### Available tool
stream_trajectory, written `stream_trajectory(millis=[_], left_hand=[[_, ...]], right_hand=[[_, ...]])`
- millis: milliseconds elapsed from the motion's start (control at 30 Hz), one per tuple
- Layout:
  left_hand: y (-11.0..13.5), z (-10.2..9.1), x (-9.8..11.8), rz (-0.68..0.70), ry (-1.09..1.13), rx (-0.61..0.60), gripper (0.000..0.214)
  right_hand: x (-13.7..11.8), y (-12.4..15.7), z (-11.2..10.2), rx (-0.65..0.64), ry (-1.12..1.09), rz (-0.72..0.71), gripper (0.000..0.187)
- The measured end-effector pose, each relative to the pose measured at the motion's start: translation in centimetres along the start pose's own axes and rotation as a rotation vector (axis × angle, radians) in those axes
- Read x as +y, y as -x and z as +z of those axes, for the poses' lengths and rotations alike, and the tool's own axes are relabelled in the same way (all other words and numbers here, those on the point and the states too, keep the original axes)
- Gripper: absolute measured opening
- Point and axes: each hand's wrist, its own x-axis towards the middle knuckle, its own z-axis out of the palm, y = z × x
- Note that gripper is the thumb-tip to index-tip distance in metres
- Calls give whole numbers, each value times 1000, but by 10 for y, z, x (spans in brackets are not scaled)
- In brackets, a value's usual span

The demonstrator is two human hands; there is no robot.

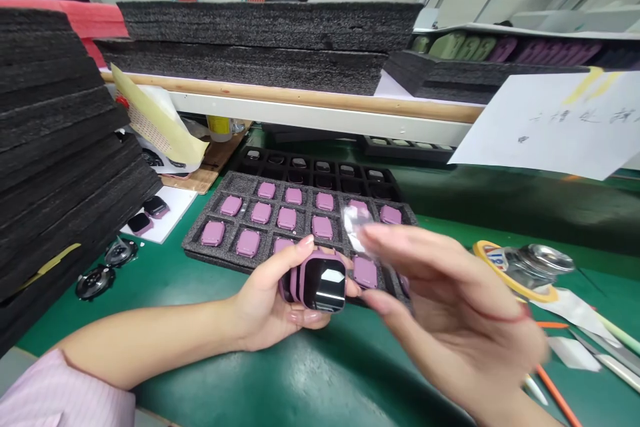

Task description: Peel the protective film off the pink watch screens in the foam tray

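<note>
My left hand (270, 303) is closed round a pink watch body with a glossy black screen (320, 283), held just above the green mat in front of a foam tray. My right hand (450, 310) is blurred by motion to the right of the watch, its fingers pinching a small clear film (356, 221) lifted above the watch. The black foam tray (200, 250) behind my hands holds several pink watch bodies (249, 242) lying face down in its pockets.
A second dark tray (320, 170) lies behind the first. Stacks of black foam (55, 147) stand at the left, and more on the shelf (260, 33). A tape roll (500, 260) and a metal dish (540, 260), pens and tools lie at the right. Two watch bodies (149, 213) rest on white paper.
</note>
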Motion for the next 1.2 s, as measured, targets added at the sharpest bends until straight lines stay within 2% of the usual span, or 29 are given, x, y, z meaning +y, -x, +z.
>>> stream_trajectory(millis=[67, 133, 300, 467, 533, 600, 700, 833, 967, 1067, 1133, 1200], left_hand=[[0, 0, 0, 0, 6, 8, 40], [1, 1, 0, -8, 6, 28, 41], [2, 0, 1, -26, 13, 64, 46], [0, 0, -3, 21, -68, 52, 49], [-1, 0, -6, 76, -158, 59, 51], [-1, -3, -9, 105, -188, 61, 51], [-3, -8, -9, 47, -110, 65, 53], [-5, -10, -4, -4, -67, 118, 54], [-5, -7, 0, -29, -75, 76, 55], [-5, -6, 0, -29, -26, 70, 48], [-5, -5, -1, 4, 48, 107, 39], [-3, -2, -2, 26, 139, 190, 33]], right_hand=[[-4, 5, -8, -31, 87, -52, 51], [-10, 8, -16, -126, 133, -47, 46], [-21, 1, -17, -311, 174, -39, 47], [-16, -7, 6, -128, 335, -234, 58], [-12, -8, 13, -114, 369, -182, 64], [-9, -8, 15, -142, 307, -73, 58], [-5, -10, 11, -153, 213, -4, 49], [-3, -14, 5, -143, 227, -36, 52], [-4, -15, 6, -156, 225, -52, 53], [-2, -14, 4, -182, 235, -84, 56], [4, -17, 1, -183, 268, -148, 55], [17, -24, -1, -133, 285, -123, 46]])
